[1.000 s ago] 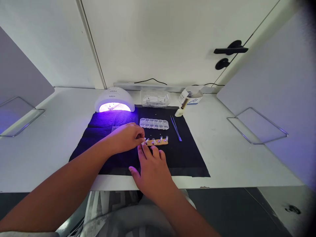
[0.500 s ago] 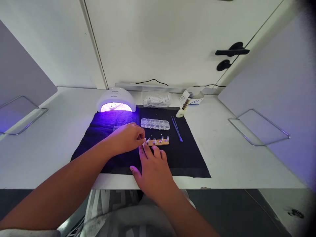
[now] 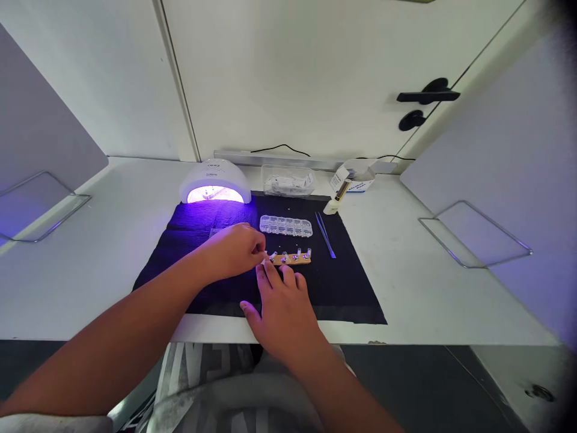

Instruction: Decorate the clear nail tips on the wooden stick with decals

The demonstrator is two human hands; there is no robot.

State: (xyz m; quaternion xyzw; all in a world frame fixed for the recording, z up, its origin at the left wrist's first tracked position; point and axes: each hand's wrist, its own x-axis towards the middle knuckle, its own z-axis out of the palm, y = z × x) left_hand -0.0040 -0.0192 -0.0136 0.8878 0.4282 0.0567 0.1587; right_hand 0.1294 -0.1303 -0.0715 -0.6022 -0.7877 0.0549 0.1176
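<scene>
A tan strip (image 3: 295, 260) lies on the black cloth, and several small clear nail tips (image 3: 298, 252) with shiny stones stand along it. At the strip's left end my left hand (image 3: 238, 248) is closed in a pinch. A small whitish piece shows at its fingertips, but its kind is hidden. My right hand (image 3: 286, 310) rests palm down with fingers spread. Its index and middle fingertips touch the strip's front left edge, close to the left fingertips. Just behind the strip sits a clear compartment case (image 3: 286, 226). Tweezers (image 3: 325, 236) lie to the right.
A lit nail lamp (image 3: 215, 180) stands at the back left of the black cloth (image 3: 347, 288). Farther back are a clear plastic box (image 3: 288, 182), a small bottle (image 3: 332, 205) with a gold cap, and an opened carton (image 3: 359, 176). Wire bookends (image 3: 478, 234) flank the white table.
The whole view has shifted slightly. Both hands keep the same pose at the strip's left end, with no clear movement of the objects.
</scene>
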